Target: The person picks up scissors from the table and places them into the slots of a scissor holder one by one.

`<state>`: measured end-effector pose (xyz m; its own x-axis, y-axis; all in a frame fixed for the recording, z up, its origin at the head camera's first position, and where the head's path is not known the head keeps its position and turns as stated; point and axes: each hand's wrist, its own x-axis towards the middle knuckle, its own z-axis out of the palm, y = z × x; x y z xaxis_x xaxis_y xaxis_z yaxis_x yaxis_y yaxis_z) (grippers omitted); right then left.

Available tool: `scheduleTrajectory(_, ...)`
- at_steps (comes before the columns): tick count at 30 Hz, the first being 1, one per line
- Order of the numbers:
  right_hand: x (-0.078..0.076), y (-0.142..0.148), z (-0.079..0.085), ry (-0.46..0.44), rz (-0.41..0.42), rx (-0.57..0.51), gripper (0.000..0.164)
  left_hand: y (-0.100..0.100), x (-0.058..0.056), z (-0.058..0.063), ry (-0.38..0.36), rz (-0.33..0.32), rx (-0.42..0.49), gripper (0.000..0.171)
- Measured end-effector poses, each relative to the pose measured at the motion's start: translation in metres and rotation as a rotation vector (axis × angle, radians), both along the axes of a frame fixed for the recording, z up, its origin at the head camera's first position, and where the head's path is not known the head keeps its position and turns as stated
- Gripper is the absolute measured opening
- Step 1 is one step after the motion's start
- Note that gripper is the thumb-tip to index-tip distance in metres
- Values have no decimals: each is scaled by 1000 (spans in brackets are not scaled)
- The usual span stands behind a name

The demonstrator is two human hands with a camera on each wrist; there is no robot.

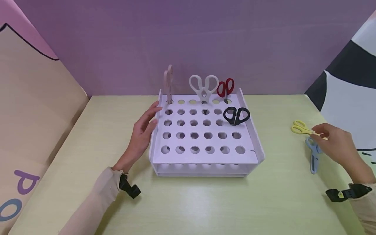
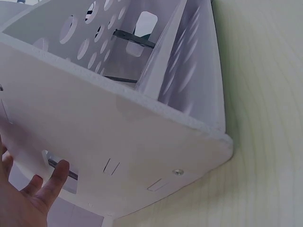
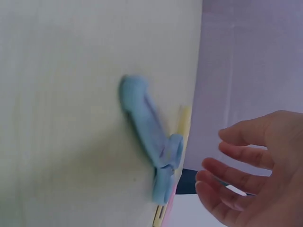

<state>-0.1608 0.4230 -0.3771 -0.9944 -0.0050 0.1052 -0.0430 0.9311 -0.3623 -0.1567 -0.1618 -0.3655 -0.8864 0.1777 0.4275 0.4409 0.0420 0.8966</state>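
Note:
A white rack with rows of round holes stands mid-table. My left hand is at its left side wall, with fingertips along the top edge; in the left wrist view the fingers are near a slot in that wall. At the right, my right hand hovers over yellow scissors and partly hides their blades. Its fingers are loosely bent, with nothing between them in the right wrist view. Light blue scissors lie just below the yellow pair, nearer the table's front.
In the rack's back row stand pink scissors, white scissors and red scissors. Black scissors stand at the rack's right, one row forward. A purple wall rises behind the pale table.

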Motion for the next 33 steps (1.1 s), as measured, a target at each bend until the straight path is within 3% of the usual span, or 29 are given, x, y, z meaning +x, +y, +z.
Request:
scheduleTrajectory(7,-1,6,-10,-53,17,31,31,0,-1,0,8,3,-9,38)
scheduleTrajectory(24,-5,12,-21,-18,172,48,22,0,0,0,8,15,-29,38)
scheduleTrajectory(33,-5,8,-18,-96,146,72,19,-1,1,2,9,14,-22,38)
